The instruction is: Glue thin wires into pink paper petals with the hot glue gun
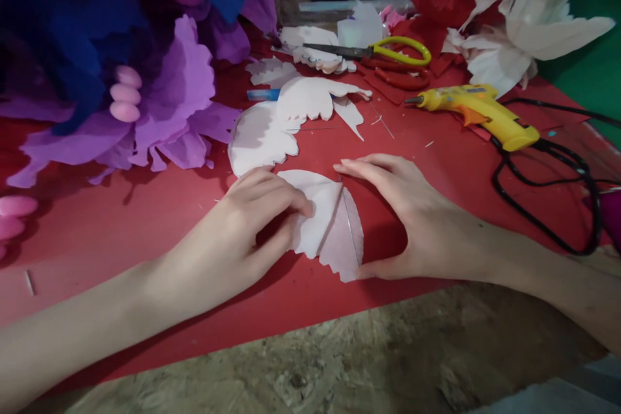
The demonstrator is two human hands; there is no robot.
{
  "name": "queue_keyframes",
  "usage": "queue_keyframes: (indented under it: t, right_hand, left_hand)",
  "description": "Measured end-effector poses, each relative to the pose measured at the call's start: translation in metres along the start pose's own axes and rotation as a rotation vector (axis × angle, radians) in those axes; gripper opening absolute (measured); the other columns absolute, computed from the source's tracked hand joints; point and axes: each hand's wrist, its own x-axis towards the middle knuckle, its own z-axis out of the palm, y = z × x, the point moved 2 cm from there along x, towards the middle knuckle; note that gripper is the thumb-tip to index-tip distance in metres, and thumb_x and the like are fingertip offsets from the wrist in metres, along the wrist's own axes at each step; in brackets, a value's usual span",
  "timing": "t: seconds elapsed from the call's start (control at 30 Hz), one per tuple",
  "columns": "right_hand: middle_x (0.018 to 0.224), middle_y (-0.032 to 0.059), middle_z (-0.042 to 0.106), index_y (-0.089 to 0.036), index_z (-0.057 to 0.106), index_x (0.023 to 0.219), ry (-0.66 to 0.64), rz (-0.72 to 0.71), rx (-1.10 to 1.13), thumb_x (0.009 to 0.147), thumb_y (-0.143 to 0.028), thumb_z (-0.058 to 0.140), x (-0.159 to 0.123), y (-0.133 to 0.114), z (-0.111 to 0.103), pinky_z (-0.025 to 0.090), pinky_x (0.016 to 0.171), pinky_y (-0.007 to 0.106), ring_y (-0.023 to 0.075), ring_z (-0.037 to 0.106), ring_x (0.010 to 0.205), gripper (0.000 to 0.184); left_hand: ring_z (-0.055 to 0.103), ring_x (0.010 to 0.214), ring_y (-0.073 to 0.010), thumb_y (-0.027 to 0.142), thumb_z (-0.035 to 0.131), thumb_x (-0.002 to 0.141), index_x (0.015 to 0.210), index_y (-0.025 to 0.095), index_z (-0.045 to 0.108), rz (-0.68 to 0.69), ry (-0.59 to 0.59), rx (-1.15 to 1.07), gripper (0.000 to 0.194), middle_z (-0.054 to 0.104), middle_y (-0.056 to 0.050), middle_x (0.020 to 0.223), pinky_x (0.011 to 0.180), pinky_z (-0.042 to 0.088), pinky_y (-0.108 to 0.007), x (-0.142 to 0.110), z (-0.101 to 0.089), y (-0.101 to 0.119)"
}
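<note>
A pale pink paper petal [334,233] with a jagged edge lies on the red sheet [145,220] near me. A thin wire runs down its middle fold. My left hand [247,226] pinches the petal's left half, fingers closed on the paper. My right hand [402,213] spans the right half, forefinger at the top of the wire and thumb at the bottom corner, fingers spread and pressing.
More cut white petals [281,123] lie behind. Yellow-handled scissors [383,50] and a yellow glue gun [485,113] with a black cord [543,194] sit at the back right. Purple paper flowers [174,97] crowd the left; red and white paper piles the far right. Bare chipboard table edge [339,356] is nearest me.
</note>
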Motion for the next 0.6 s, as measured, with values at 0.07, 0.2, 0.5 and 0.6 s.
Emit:
queue_keyframes:
  t: [0.07, 0.2, 0.5, 0.6]
  right_hand:
    - [0.13, 0.0168, 0.038, -0.018, 0.026, 0.138, 0.006, -0.016, -0.006, 0.064, -0.066, 0.062, 0.0005, -0.0012, 0.0003, 0.041, 0.096, 0.052, 0.0334, 0.036, 0.122, 0.096]
    - [0.128, 0.0177, 0.04, -0.014, 0.03, 0.135, 0.058, -0.034, -0.015, 0.065, -0.069, 0.059, 0.0017, -0.0056, 0.0007, 0.04, 0.097, 0.05, 0.0324, 0.037, 0.121, 0.094]
    - [0.128, 0.0179, 0.045, -0.014, 0.032, 0.134, 0.069, -0.053, -0.066, 0.064, -0.068, 0.061, 0.0026, -0.0094, 0.0018, 0.04, 0.094, 0.053, 0.0334, 0.038, 0.12, 0.093]
    - [0.128, 0.0178, 0.046, -0.013, 0.033, 0.133, 0.088, -0.068, -0.073, 0.064, -0.068, 0.06, 0.0028, -0.0095, 0.0026, 0.039, 0.095, 0.053, 0.0334, 0.039, 0.119, 0.092]
  left_hand:
    - [0.055, 0.083, -0.0129, 0.012, 0.039, 0.088, 0.089, 0.018, 0.055, 0.013, 0.003, -0.003, 0.017, 0.062, 0.001, 0.085, 0.088, 0.04, -0.027, -0.0003, -0.0003, -0.0001]
    - [0.054, 0.081, -0.0111, 0.01, 0.04, 0.087, 0.09, 0.017, 0.054, 0.036, 0.005, -0.001, 0.017, 0.061, 0.001, 0.084, 0.089, 0.038, -0.025, -0.0009, 0.0, -0.0006]
    - [0.055, 0.082, -0.0122, 0.011, 0.04, 0.088, 0.09, 0.018, 0.054, 0.032, -0.006, 0.01, 0.016, 0.061, 0.001, 0.085, 0.087, 0.039, -0.027, -0.0012, -0.0001, 0.0003]
    - [0.055, 0.082, -0.0125, 0.012, 0.039, 0.087, 0.089, 0.017, 0.055, 0.011, -0.025, 0.013, 0.016, 0.062, 0.001, 0.084, 0.085, 0.039, -0.026, -0.0002, -0.0013, 0.0026]
